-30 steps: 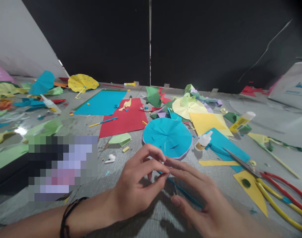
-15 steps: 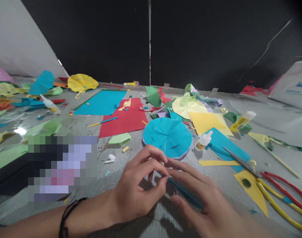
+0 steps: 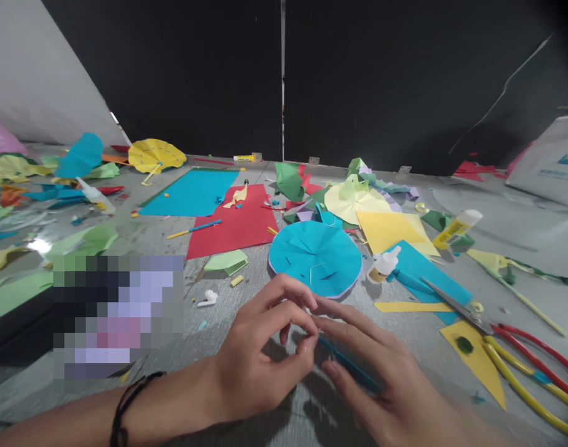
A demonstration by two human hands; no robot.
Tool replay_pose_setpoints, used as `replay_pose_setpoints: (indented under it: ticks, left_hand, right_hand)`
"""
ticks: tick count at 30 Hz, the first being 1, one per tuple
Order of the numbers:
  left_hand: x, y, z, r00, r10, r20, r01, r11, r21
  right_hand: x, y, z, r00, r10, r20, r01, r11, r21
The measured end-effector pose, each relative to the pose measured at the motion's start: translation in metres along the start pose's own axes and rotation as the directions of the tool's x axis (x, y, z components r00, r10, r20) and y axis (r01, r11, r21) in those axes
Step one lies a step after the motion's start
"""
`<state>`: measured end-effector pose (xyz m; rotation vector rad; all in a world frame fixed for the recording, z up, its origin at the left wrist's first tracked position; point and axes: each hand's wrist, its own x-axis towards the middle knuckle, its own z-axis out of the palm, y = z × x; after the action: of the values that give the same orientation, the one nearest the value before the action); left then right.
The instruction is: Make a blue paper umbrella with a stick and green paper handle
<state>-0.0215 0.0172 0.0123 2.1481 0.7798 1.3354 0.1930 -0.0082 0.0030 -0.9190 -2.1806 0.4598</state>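
Observation:
A thin blue paper stick (image 3: 344, 361) lies on the grey table between my two hands. My left hand (image 3: 260, 360) is curled, its thumb and fingertips pinched on the stick's near end. My right hand (image 3: 381, 379) lies over the stick with fingers stretched and pressed on it; most of the stick is hidden under them. Just beyond my fingers rests a round blue folded paper disc (image 3: 315, 257).
Red paper sheet (image 3: 234, 225), blue sheet (image 3: 190, 192), yellow sheet (image 3: 388, 231), small glue bottle (image 3: 382, 265), glue stick (image 3: 455, 228), scissors (image 3: 455, 305) with red and yellow handles (image 3: 530, 372) at right. A yellow paper umbrella (image 3: 156, 155) and paper scraps lie at left and back.
My left thumb and fingertips have curled slightly lower along the blue stick; both hands stay in nearly the same place.

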Motion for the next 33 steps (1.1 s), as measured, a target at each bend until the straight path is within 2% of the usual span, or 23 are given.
replay_pose_setpoints:
  ticks: [9, 20, 23, 29, 33]
  left_hand:
    - [0.001, -0.001, 0.0, 1.0, 0.002, 0.01, -0.002, 1.0, -0.004]
    - [-0.003, 0.007, 0.002, 0.997, 0.076, 0.033, -0.075, 0.997, -0.026]
    - [-0.002, 0.004, 0.002, 0.999, 0.028, 0.026, -0.027, 0.999, -0.044]
    - [-0.005, -0.002, 0.004, 0.989, -0.145, 0.029, 0.146, 0.987, -0.064]
    - [-0.006, -0.001, 0.005, 0.988, -0.15, 0.039, 0.151, 0.988, -0.027]
  right_hand:
    - [-0.002, 0.0, 0.001, 0.998, 0.024, 0.054, -0.023, 0.999, -0.027]
    - [-0.001, 0.011, 0.004, 0.998, 0.058, -0.001, -0.058, 0.998, -0.028]
    - [-0.001, 0.011, 0.004, 0.997, 0.073, -0.015, -0.073, 0.997, -0.001]
    - [0.002, 0.006, 0.0, 0.995, 0.052, -0.083, -0.048, 0.997, 0.056]
    - [0.003, 0.006, 0.0, 0.995, 0.011, -0.094, 0.0, 0.994, 0.11]
